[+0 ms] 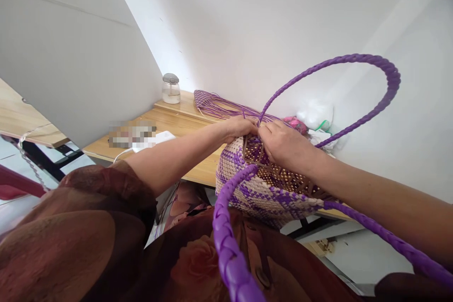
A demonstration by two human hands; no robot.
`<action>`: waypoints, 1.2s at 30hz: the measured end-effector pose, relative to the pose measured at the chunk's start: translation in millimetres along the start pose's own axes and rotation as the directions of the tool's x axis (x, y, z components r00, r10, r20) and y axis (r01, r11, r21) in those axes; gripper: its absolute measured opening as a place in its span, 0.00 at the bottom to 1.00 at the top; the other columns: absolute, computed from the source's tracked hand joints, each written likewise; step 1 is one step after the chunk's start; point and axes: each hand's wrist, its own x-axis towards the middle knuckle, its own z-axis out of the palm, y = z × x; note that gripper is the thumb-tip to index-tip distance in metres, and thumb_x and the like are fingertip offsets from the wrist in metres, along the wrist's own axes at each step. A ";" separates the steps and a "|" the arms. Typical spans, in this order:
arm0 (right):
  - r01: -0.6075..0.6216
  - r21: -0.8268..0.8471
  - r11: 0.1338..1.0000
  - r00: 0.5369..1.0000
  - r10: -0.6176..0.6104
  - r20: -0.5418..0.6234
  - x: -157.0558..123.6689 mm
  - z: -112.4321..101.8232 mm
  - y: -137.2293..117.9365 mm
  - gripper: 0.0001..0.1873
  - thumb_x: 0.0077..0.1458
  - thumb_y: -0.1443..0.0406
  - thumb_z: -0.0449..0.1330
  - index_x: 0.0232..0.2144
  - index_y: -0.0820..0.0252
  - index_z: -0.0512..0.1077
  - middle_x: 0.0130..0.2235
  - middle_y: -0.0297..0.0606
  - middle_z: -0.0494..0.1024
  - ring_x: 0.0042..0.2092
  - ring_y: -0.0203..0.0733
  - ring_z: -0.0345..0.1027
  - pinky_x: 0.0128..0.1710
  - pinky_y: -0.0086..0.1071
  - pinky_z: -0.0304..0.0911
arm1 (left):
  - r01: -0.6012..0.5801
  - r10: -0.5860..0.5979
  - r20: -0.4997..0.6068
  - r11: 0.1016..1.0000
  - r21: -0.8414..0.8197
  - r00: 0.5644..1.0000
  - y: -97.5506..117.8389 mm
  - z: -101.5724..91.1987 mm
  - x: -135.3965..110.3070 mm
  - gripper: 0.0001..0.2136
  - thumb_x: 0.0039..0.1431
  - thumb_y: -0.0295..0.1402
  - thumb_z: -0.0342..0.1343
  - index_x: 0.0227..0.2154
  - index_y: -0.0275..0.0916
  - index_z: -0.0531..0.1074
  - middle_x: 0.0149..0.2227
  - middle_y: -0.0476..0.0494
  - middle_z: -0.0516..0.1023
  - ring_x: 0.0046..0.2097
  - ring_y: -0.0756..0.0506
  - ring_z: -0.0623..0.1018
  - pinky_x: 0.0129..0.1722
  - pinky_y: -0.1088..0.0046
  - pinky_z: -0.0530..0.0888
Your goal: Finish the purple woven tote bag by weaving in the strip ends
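Observation:
A woven basket (231,167) in purple and cream rests tilted at the table's edge, its mouth turned up and its brown, lattice-like inside showing. At its far rim my left hand (242,128) is closed, fingertips pinching the edge where a purple braided handle (354,59) joins. My right hand (283,144) is closed at the same spot, its fingers bent against the rim and the handle's foot. What lies between the fingertips is mostly hidden. The far handle arches up to the right. A nearer braided handle (226,226) loops toward my body.
On the wooden table (191,151) lie a white device with a cable (157,140) and a blurred-out item (130,134). Behind stand a lidded glass jar (171,89) and a bundle of purple strips (212,104). Plastic bags (316,113) sit at right, by the wall.

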 end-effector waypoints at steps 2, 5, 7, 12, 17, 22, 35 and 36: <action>-0.044 0.124 0.991 0.998 0.048 -0.033 -1.0 4.4 4.9 0.09 0.56 0.76 0.51 0.36 0.67 0.70 0.36 0.48 0.73 0.40 0.48 0.65 0.41 0.37 0.60 | -0.008 0.008 0.005 1.000 -0.001 1.000 1.9 -1.9 -3.2 0.07 0.47 0.18 0.56 0.21 0.35 0.72 0.21 0.49 0.74 0.24 0.51 0.73 0.29 0.74 0.72; -0.073 0.273 0.959 0.991 0.101 -0.090 -4.2 5.5 12.9 0.06 0.59 0.72 0.53 0.37 0.64 0.69 0.37 0.44 0.74 0.41 0.46 0.67 0.42 0.36 0.60 | -0.021 0.021 0.013 1.000 0.013 1.000 4.5 -2.8 -6.8 0.05 0.50 0.21 0.59 0.22 0.34 0.73 0.22 0.48 0.75 0.25 0.51 0.73 0.30 0.73 0.72; -0.097 0.283 0.954 0.987 0.129 -0.097 -6.4 2.0 17.7 0.05 0.62 0.68 0.54 0.38 0.63 0.69 0.37 0.43 0.75 0.41 0.46 0.68 0.41 0.37 0.60 | -0.054 0.054 0.011 0.998 0.013 0.998 5.4 -1.9 -8.1 0.04 0.51 0.21 0.59 0.25 0.34 0.73 0.23 0.48 0.76 0.25 0.52 0.73 0.31 0.73 0.71; -0.202 0.255 0.946 0.979 0.203 0.021 -7.0 -9.5 26.2 0.06 0.62 0.64 0.56 0.34 0.60 0.69 0.33 0.41 0.74 0.35 0.45 0.66 0.33 0.36 0.56 | -0.129 0.134 -0.060 0.988 0.088 0.989 1.5 -0.2 -5.3 0.02 0.51 0.24 0.61 0.27 0.35 0.73 0.23 0.50 0.75 0.27 0.52 0.73 0.32 0.74 0.70; -0.122 0.233 0.965 0.992 0.121 0.020 -3.9 -9.3 29.7 0.08 0.62 0.71 0.51 0.34 0.61 0.70 0.35 0.43 0.73 0.39 0.45 0.65 0.39 0.37 0.57 | -0.208 0.275 -0.253 0.943 0.261 0.928 -7.6 -4.4 -2.0 0.10 0.47 0.32 0.66 0.30 0.36 0.71 0.26 0.49 0.75 0.29 0.52 0.73 0.30 0.74 0.67; -0.208 0.358 0.910 0.975 0.224 -0.002 -3.1 -0.1 32.3 0.09 0.64 0.64 0.53 0.32 0.62 0.69 0.34 0.42 0.74 0.37 0.43 0.66 0.39 0.36 0.56 | -0.218 0.303 -0.273 0.928 0.302 0.913 -10.3 -5.3 -3.6 0.12 0.50 0.37 0.64 0.29 0.38 0.67 0.25 0.50 0.73 0.27 0.52 0.72 0.28 0.75 0.65; -0.497 0.683 0.536 0.847 0.470 0.247 7.2 20.1 37.9 0.16 0.62 0.53 0.53 0.29 0.57 0.67 0.30 0.35 0.74 0.32 0.39 0.65 0.29 0.32 0.52 | -0.374 0.770 -0.002 0.312 0.874 0.638 7.2 0.1 -17.0 0.05 0.56 0.30 0.58 0.36 0.41 0.74 0.36 0.47 0.77 0.38 0.48 0.74 0.39 0.71 0.69; -0.502 0.687 0.525 0.844 0.472 0.255 7.2 21.0 38.2 0.16 0.62 0.53 0.53 0.29 0.57 0.67 0.30 0.35 0.74 0.32 0.39 0.65 0.29 0.32 0.52 | -0.382 0.763 0.083 0.223 0.897 0.641 9.9 -0.1 -17.7 0.06 0.58 0.28 0.56 0.37 0.41 0.76 0.37 0.46 0.77 0.40 0.47 0.74 0.40 0.70 0.69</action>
